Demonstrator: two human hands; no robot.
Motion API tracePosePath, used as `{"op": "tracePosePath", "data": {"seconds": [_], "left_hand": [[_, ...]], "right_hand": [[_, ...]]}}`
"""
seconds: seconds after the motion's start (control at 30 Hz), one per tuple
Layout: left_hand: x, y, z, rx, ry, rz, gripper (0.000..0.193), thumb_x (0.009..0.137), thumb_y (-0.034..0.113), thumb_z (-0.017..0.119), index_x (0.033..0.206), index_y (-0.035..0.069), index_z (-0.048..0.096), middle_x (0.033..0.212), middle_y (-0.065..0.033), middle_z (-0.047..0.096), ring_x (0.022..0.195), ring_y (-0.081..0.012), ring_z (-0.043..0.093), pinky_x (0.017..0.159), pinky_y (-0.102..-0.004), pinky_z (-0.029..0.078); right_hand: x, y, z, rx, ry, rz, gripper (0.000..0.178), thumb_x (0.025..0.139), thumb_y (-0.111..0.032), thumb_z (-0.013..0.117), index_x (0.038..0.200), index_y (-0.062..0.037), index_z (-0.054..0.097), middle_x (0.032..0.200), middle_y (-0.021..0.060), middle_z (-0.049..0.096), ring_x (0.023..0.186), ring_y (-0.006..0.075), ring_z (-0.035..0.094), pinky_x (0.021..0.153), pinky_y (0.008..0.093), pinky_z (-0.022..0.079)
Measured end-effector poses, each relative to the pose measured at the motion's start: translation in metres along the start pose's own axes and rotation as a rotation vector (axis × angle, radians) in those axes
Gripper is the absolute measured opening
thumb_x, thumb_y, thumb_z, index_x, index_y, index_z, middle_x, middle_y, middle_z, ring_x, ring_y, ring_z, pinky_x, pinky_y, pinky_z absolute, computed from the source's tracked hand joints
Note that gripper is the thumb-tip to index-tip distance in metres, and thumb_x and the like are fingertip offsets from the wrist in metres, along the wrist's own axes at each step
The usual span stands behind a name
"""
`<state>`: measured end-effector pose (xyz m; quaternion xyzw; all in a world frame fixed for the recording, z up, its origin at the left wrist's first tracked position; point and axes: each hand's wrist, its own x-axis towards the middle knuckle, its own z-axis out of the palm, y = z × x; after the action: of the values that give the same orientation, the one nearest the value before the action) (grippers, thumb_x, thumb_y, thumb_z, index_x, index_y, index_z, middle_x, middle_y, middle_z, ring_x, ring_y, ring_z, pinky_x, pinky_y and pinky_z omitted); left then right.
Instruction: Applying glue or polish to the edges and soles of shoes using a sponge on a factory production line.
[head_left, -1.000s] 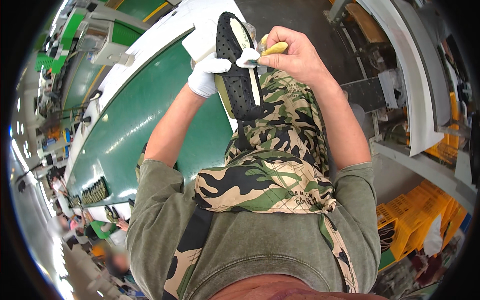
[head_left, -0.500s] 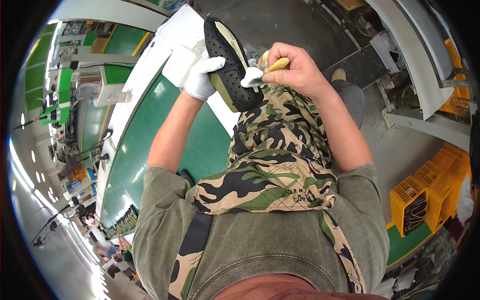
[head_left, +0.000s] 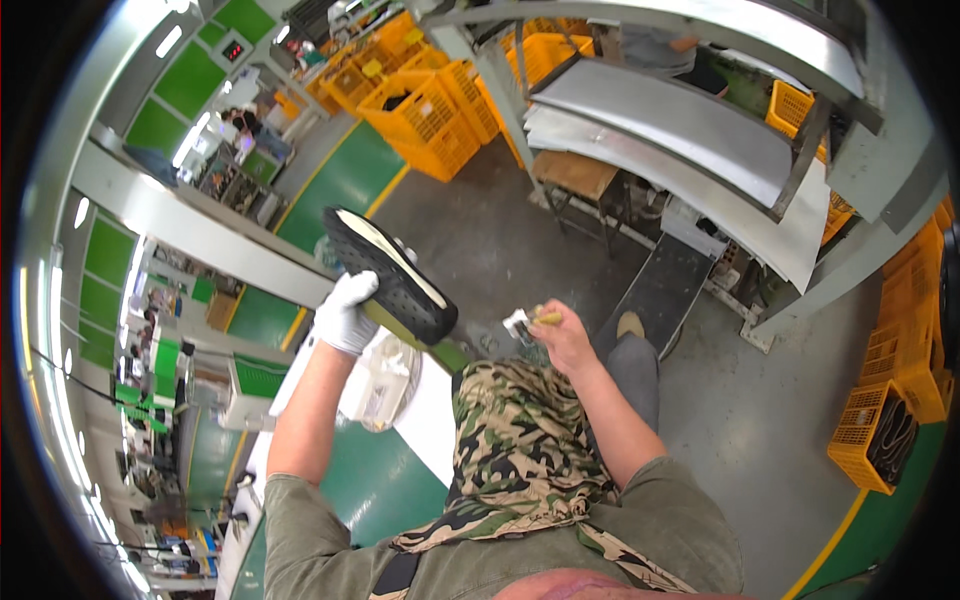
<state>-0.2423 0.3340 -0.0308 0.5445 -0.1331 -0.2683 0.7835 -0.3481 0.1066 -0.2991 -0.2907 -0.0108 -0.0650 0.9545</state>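
My left hand (head_left: 346, 314), in a white glove, grips a black perforated shoe (head_left: 392, 292) from its near side. The shoe is raised and tilted, with a pale strip along its underside and an olive-green part (head_left: 425, 345) below it. To the right, apart from the shoe, my bare right hand (head_left: 564, 340) is closed around a small brush (head_left: 520, 322) with a yellow handle and a white head. A whitish plastic container (head_left: 380, 388) stands on the white worktop (head_left: 425, 420) under my left forearm.
Ahead on the right is a metal rack (head_left: 670, 125) with grey sheets, and a wooden stool (head_left: 575, 175) beneath it. Yellow crates (head_left: 430, 120) stand far ahead; more crates (head_left: 868, 435) line the right. A green-topped surface (head_left: 385, 480) lies near my left side.
The view has swung toward the aisle and rack. The brush was against the shoe and is now away from it. The shoe has turned, its pale underside showing more. Both holds continue.
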Motion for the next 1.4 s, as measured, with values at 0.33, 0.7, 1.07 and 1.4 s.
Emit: {"op": "tracePosePath", "data": {"seconds": [0.33,0.7,1.07,1.4], "left_hand": [[0.168,0.150,0.187,0.220,-0.083,0.389,0.036,0.090,0.021,0.070,0.120,0.001,0.062,0.121,-0.0126,0.067,0.113,-0.0260,0.062,0.108,-0.0400,0.042],[0.291,0.134,0.383,0.398,0.079,0.422,0.028,0.086,0.028,0.077,0.107,0.011,0.068,0.100,-0.0079,0.072,0.090,-0.0268,0.068,0.087,-0.0449,0.053],[0.382,0.114,0.372,1.398,-0.056,0.536,0.039,0.096,0.041,0.061,0.104,0.004,0.071,0.092,-0.0084,0.072,0.077,-0.0213,0.067,0.071,-0.0352,0.054],[0.141,0.105,0.331,1.309,0.024,0.301,0.033,0.096,0.027,0.063,0.120,0.003,0.067,0.106,-0.0114,0.072,0.098,-0.0215,0.068,0.090,-0.0334,0.052]], "right_hand": [[-0.025,0.032,-0.096,0.028,0.268,0.121,0.021,0.083,-0.004,0.073,0.090,-0.0117,0.055,0.082,0.0013,0.061,0.073,0.0150,0.061,0.065,0.0304,0.048],[0.001,0.030,-0.111,0.040,0.319,0.097,0.022,0.081,-0.003,0.074,0.090,-0.0086,0.055,0.082,0.0028,0.060,0.071,0.0149,0.060,0.064,0.0286,0.048],[0.010,0.027,-0.113,0.087,0.314,0.058,0.023,0.081,-0.003,0.075,0.089,-0.0086,0.054,0.078,0.0026,0.061,0.067,0.0130,0.058,0.061,0.0265,0.045],[0.004,0.047,-0.125,-0.187,0.366,0.114,0.018,0.079,-0.004,0.073,0.089,-0.0065,0.058,0.077,0.0025,0.061,0.062,0.0127,0.057,0.054,0.0273,0.047]]}}
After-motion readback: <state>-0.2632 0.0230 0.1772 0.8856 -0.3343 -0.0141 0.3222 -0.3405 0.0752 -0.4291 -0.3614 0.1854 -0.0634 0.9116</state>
